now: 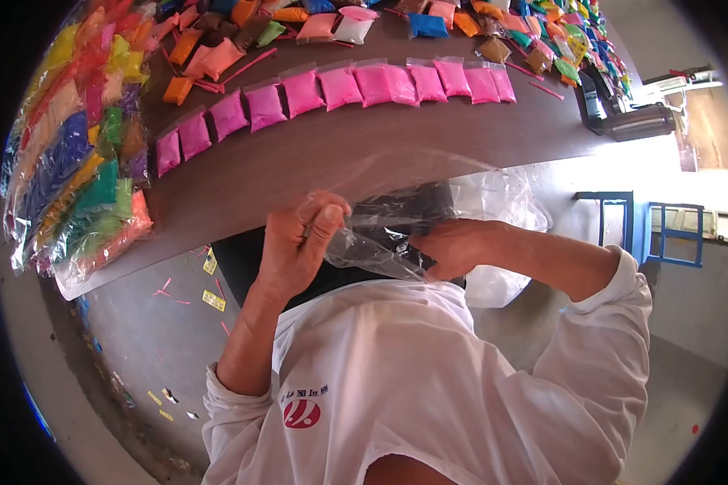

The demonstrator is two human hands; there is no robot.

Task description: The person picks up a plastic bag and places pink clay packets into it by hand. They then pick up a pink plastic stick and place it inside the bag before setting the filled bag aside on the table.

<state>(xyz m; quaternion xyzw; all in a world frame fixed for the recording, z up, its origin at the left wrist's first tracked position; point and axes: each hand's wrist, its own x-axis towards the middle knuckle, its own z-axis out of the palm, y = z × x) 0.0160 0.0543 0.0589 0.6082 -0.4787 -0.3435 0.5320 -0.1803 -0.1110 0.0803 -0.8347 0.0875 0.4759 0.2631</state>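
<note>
- Gripping clear plastic bag in closed left hand, near the brown table.
- Touching the film with right hand, fingers curled; hard to tell whether pinching.
- Probably opening it up; next, needing both sides parted.

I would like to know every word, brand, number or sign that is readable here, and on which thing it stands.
No text is surely readable.
White shirt: lettering above a red oval emblem, too small and blurred.
Yellow slips on the floor: any print too small.
</note>
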